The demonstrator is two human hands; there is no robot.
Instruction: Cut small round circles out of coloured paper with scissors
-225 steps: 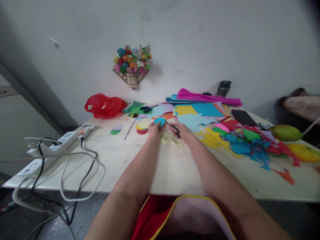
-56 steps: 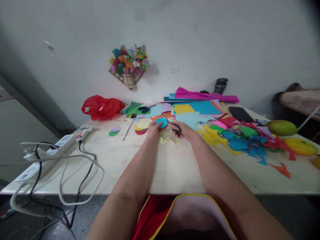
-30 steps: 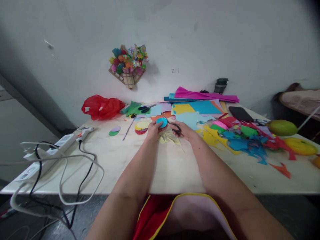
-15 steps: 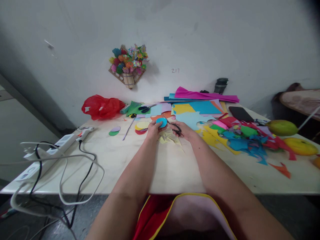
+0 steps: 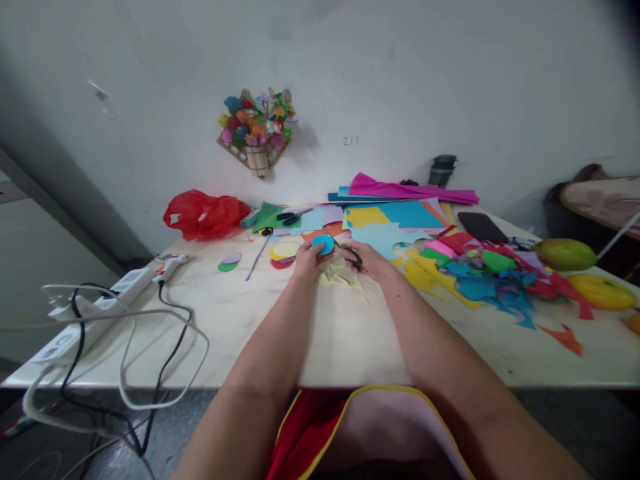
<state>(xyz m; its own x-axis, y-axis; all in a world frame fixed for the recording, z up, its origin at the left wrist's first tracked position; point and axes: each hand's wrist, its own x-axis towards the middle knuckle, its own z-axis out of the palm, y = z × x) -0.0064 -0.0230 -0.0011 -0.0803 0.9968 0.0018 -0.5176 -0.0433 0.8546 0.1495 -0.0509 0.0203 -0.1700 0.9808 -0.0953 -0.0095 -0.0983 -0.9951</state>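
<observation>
Cream-coloured table (image 5: 350, 347) right across the frame, and at centre, left hand (image 5: 306, 260) pinches a round blue paper disc (image 5: 325, 245), right hand (image 5: 373, 261) grips black-handled scissors (image 5: 355, 253).

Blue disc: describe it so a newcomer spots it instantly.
Start at the pale table and follow the bare left forearm to the left hand. It pinches the blue disc, beside the scissors in the right hand. Unlike the lilac circle and pale yellow circle lying to its left, the disc is blue and held.
</observation>
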